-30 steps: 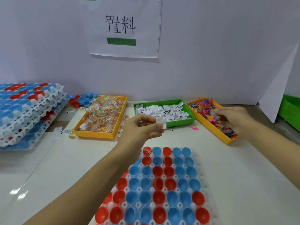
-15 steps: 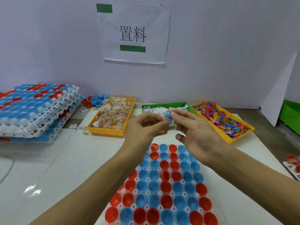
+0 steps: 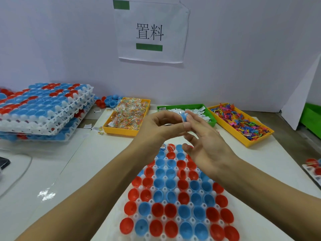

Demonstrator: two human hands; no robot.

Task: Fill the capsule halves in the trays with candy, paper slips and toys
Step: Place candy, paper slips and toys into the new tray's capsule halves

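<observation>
A white tray (image 3: 164, 218) of red and blue capsule halves (image 3: 173, 197) lies in front of me. One red half (image 3: 171, 147) in the far row holds something. Above the tray's far end my two hands meet. My left hand (image 3: 161, 126) is curled and pinches a white paper slip (image 3: 181, 113). My right hand (image 3: 206, 145) pinches a small blue toy (image 3: 183, 117) against that slip. Behind them stand a yellow tray (image 3: 121, 132) of wrapped candy (image 3: 128, 115), a green tray (image 3: 180, 105) of paper slips (image 3: 199, 111) and a yellow tray (image 3: 243, 141) of coloured toys (image 3: 238, 120).
Stacked white trays of capsule halves (image 3: 43, 108) fill the left side, with loose halves (image 3: 107, 100) behind them. A paper sign (image 3: 151, 32) hangs on the wall. A green bin (image 3: 312, 115) and part of another capsule tray (image 3: 312, 166) sit at the right edge.
My right hand left the toy tray and came over to my left hand with a blue toy. My left hand rose a little with the slip. The view tilted down and left.
</observation>
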